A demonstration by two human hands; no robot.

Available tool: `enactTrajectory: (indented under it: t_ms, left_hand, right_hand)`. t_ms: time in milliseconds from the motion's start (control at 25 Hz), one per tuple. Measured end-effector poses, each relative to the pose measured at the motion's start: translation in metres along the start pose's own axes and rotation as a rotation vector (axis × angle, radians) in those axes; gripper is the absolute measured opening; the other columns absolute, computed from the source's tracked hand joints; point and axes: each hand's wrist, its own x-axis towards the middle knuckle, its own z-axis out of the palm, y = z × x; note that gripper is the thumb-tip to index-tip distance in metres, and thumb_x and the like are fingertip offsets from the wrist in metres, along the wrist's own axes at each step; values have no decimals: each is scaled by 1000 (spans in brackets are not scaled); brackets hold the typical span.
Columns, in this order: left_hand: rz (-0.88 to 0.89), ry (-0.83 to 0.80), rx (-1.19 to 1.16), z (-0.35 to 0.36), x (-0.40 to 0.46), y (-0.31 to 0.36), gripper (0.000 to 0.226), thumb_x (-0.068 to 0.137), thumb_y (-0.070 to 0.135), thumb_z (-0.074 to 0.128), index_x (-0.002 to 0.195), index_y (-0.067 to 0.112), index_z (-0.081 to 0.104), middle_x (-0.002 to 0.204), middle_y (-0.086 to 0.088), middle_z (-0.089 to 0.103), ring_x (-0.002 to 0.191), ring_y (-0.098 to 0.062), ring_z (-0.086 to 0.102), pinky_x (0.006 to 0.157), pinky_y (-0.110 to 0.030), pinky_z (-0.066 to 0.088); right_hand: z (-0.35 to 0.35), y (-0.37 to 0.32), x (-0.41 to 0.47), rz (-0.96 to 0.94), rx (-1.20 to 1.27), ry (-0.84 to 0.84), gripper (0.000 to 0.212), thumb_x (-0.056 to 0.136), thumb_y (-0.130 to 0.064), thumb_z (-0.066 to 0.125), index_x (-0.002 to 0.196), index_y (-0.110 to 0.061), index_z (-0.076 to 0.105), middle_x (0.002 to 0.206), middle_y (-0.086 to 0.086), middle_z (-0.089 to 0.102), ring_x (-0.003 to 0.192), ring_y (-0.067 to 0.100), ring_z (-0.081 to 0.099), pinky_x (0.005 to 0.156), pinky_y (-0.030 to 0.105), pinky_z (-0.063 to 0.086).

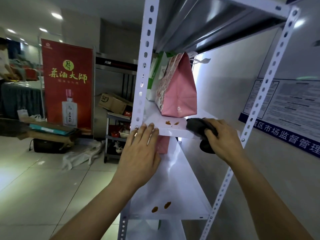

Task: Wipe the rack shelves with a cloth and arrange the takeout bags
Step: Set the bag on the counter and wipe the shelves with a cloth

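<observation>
Gripping a bunched dark grey cloth (201,127) in curled fingers, the right hand (223,138) holds it on the front edge of the white metal middle shelf (170,130), just to the right of two small brown sauce stains (171,123). The left hand (140,153) lies with straight fingers against the shelf's front lip beside the perforated white corner post (144,66), holding nothing and seemingly steadying the rack. A pink paper takeout bag (178,90) stands upright on this shelf just behind the stains, with a green-and-white paper bag (156,73) behind it. The cloth looks soft and limp, so it should be kept wadded in the palm and pressed flat as it sweeps left over the stains. The pink bag looks light and creasable, with stiff folded sides; it is best taken by its top fold or handles, or nudged at the base, rather than squeezed. On the lower white shelf (181,201), two more brown stains (161,207) wait near the front edge.
</observation>
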Motion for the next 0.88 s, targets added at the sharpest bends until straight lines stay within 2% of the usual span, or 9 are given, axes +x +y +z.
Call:
enactTrajectory:
  t_ms: [160, 320, 480, 600, 760, 880]
  left_hand:
    - [8, 54, -43, 4, 3, 0, 61, 91, 31, 43, 149, 11, 40, 157, -10, 39, 148, -28, 30, 123, -44, 19]
    - [16, 106, -75, 7, 6, -2, 59, 92, 30, 42, 147, 8, 43, 152, -11, 45, 145, -28, 36, 122, -36, 12]
    - [18, 126, -128, 8, 7, -3, 60, 93, 32, 34, 146, 7, 44, 150, -12, 47, 142, -27, 39, 121, -37, 21]
    - [26, 153, -147, 8, 7, -4, 60, 93, 31, 30, 145, 7, 45, 149, -11, 48, 141, -27, 39, 121, -37, 24]
    - [21, 180, -165, 11, 6, -6, 60, 92, 29, 30, 146, 7, 45, 150, -10, 47, 143, -25, 37, 121, -32, 16]
    - [14, 191, -185, 14, 7, -5, 59, 93, 27, 34, 147, 5, 44, 152, -11, 46, 145, -26, 35, 123, -35, 18]
  right_hand:
    - [11, -14, 10, -118, -6, -73, 38, 99, -25, 49, 136, -33, 57, 123, 2, 66, 109, 25, 58, 100, 42, 44]
    - [22, -39, 35, -151, -32, -165, 35, 101, -33, 42, 133, -39, 55, 120, 0, 65, 111, 26, 57, 99, 47, 43]
    - [32, -59, 54, -140, -92, -276, 34, 99, -39, 42, 128, -43, 58, 115, -3, 65, 113, 27, 56, 96, 48, 42]
    - [32, -69, 64, -107, -180, -333, 37, 97, -41, 42, 130, -48, 57, 117, 0, 59, 115, 30, 49, 92, 46, 37]
    - [21, -62, 55, -158, -214, -343, 40, 90, -47, 35, 124, -51, 56, 100, -4, 47, 105, 25, 39, 83, 42, 29]
    - [29, -70, 60, -141, -259, -322, 37, 91, -44, 37, 121, -49, 58, 96, -4, 45, 105, 26, 41, 82, 41, 22]
